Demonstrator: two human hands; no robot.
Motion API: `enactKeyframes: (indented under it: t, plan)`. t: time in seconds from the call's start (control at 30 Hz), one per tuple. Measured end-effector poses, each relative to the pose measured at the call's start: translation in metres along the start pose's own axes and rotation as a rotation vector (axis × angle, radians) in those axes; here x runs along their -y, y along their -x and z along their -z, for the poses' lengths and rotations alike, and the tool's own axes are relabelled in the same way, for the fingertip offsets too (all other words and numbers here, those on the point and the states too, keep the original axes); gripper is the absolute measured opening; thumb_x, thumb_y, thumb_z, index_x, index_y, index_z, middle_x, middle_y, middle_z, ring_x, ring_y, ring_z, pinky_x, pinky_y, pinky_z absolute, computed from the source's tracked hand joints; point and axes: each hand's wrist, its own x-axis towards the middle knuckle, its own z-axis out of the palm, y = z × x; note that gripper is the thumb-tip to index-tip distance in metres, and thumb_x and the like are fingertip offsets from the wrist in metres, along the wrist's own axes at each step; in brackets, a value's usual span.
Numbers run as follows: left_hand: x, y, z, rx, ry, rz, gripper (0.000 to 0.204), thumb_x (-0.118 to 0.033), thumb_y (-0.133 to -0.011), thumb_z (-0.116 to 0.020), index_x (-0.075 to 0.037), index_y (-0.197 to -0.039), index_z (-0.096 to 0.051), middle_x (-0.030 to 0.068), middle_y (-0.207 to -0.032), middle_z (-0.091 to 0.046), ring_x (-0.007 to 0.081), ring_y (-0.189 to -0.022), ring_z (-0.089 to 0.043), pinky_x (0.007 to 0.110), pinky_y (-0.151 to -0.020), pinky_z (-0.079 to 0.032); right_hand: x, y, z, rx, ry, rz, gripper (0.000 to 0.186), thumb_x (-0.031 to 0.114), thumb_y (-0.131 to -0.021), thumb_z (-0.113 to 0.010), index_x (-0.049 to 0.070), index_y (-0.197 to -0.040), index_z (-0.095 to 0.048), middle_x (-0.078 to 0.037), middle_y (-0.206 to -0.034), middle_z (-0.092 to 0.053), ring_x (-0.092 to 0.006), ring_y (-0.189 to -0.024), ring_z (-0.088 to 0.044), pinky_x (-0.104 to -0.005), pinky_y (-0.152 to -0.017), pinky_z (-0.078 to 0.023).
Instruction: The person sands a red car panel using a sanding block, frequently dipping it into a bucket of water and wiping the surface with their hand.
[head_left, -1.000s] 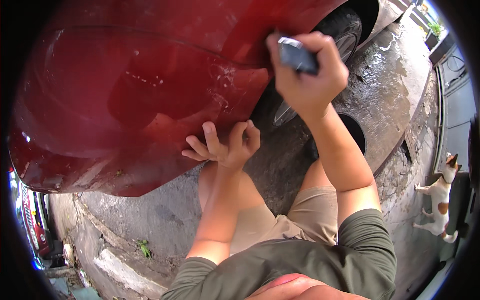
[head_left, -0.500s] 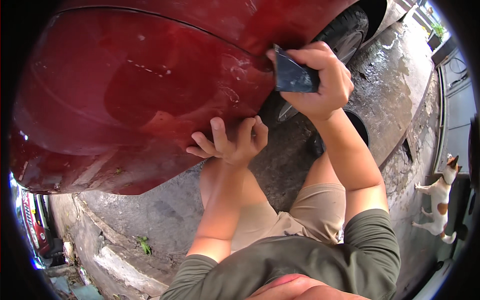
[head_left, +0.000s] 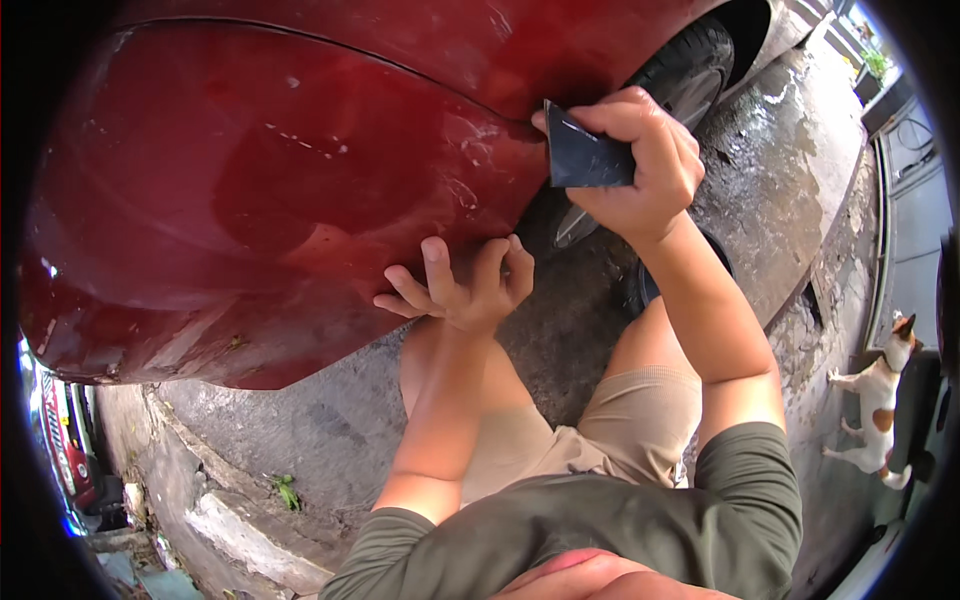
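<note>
A folded sheet of dark grey sandpaper (head_left: 590, 155) is pinched in my right hand (head_left: 655, 160), thumb on one side and fingers wrapped round the other. Its edge lies against the rear corner of the red car bumper (head_left: 330, 190), next to the wheel arch. White scuffs and scratch marks show on the paint there. Lower down, my left hand (head_left: 465, 285) has its fingers spread and bent upward along the bumper's bottom edge. That hand holds nothing.
Behind my right hand is the car's wheel (head_left: 690, 85). A dark bucket (head_left: 710, 265), partly hidden by my right forearm, stands by my knee. A white and brown dog (head_left: 880, 405) is on the cracked concrete floor (head_left: 330, 420) at the right.
My right hand and the sandpaper have shifted slightly down beside the bumper's corner. The left hand stays in the same place.
</note>
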Motion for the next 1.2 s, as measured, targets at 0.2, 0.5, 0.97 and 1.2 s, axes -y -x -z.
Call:
enactKeyframes:
  t: [0.2, 0.5, 0.97, 1.2]
  plan:
    - [-0.002, 0.003, 0.003, 0.020, 0.000, 0.008, 0.014, -0.040, -0.086, -0.067, -0.030, -0.076, -0.065, 0.0173, -0.159, -0.040, 0.0552, -0.153, -0.017, 0.069, -0.121, 0.001, 0.001, -0.003, -0.005, -0.025, -0.039, -0.019, 0.034, 0.000, -0.054, -0.082, 0.002, -0.084, -0.067, -0.009, -0.069, -0.064, -0.0232, -0.056, -0.063, -0.0291, -0.052, -0.050]
    - [0.001, -0.002, -0.004, -0.013, -0.006, 0.008, 0.015, -0.041, -0.086, -0.069, -0.030, -0.076, -0.064, 0.0175, -0.158, -0.042, 0.0557, -0.153, -0.017, 0.070, -0.120, 0.002, 0.001, 0.005, -0.002, -0.229, -0.153, -0.267, 0.024, 0.008, -0.077, -0.090, 0.002, -0.085, -0.068, -0.006, -0.072, -0.066, -0.0130, -0.058, -0.061, -0.0240, -0.053, -0.047]
    - [0.003, -0.002, -0.004, -0.017, 0.004, 0.007, 0.015, -0.039, -0.086, -0.067, -0.029, -0.076, -0.063, 0.0166, -0.159, -0.041, 0.0564, -0.153, -0.016, 0.071, -0.121, 0.001, 0.030, -0.007, -0.004, -0.017, -0.083, -0.439, 0.026, 0.010, -0.078, -0.091, 0.001, -0.084, -0.067, -0.003, -0.073, -0.067, -0.0081, -0.064, -0.060, -0.0222, -0.060, -0.049]
    - [-0.001, 0.004, 0.001, 0.004, -0.011, -0.005, 0.016, -0.041, -0.087, -0.066, -0.030, -0.075, -0.064, 0.0165, -0.159, -0.041, 0.0564, -0.152, -0.018, 0.071, -0.121, 0.000, 0.033, -0.011, -0.008, -0.038, -0.048, -0.356, 0.027, 0.012, -0.075, -0.091, 0.006, -0.076, -0.065, -0.005, -0.063, -0.066, -0.0119, -0.054, -0.066, -0.0248, -0.051, -0.049]
